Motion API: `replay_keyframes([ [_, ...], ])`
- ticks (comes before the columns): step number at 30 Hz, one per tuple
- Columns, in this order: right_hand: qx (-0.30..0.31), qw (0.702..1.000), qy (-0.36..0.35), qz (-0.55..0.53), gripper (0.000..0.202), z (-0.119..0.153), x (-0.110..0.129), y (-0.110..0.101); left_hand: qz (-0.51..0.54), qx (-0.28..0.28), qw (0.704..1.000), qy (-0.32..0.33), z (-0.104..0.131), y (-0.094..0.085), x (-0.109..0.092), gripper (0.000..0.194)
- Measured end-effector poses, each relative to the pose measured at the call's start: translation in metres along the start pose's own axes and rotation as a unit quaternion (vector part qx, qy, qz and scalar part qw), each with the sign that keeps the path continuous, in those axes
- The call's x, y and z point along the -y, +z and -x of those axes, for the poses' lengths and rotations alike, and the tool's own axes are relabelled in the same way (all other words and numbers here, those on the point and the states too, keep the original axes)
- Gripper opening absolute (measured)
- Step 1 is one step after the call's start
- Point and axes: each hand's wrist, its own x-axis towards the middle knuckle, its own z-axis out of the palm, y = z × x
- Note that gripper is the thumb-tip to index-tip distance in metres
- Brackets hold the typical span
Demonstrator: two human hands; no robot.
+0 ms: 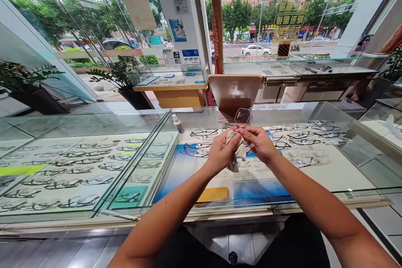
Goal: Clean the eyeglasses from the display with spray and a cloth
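Observation:
Over the glass counter, my two hands meet in front of me. My left hand [223, 150] is closed around a grey-beige cleaning cloth [233, 164], whose lower end hangs below the fingers. A pair of thin-rimmed eyeglasses [243, 117] sticks up above the fingertips, one squarish lens showing. My right hand [260, 143] pinches the eyeglasses from the right, close against the cloth. The fingers and cloth hide the other half of the frame. A small white spray bottle [177, 124] stands on the counter to the left of my hands.
The glass display counter [194, 201] holds many eyeglasses in rows, with blue boards and a yellow case [213, 194] inside. A second case [63, 134] adjoins at left. A wooden chair [235, 88] stands beyond the counter. Further back are a potted plant [125, 76] and large windows.

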Motion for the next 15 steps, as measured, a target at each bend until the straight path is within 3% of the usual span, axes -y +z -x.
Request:
replay_keyframes([
  [4,-0.010,0.999,0.024,-0.020,0.032,0.001,0.005,-0.001,-0.002,0.018,1.000,0.003,-0.001,-0.001,0.001,0.053],
  [10,-0.041,0.997,0.040,-0.043,0.033,-0.002,0.012,-0.007,0.007,0.103,0.994,0.018,0.002,-0.003,-0.005,0.055],
  [15,-0.026,0.999,0.020,-0.012,0.031,-0.002,0.004,-0.007,0.016,0.054,0.998,-0.023,0.004,0.000,-0.001,0.053],
])
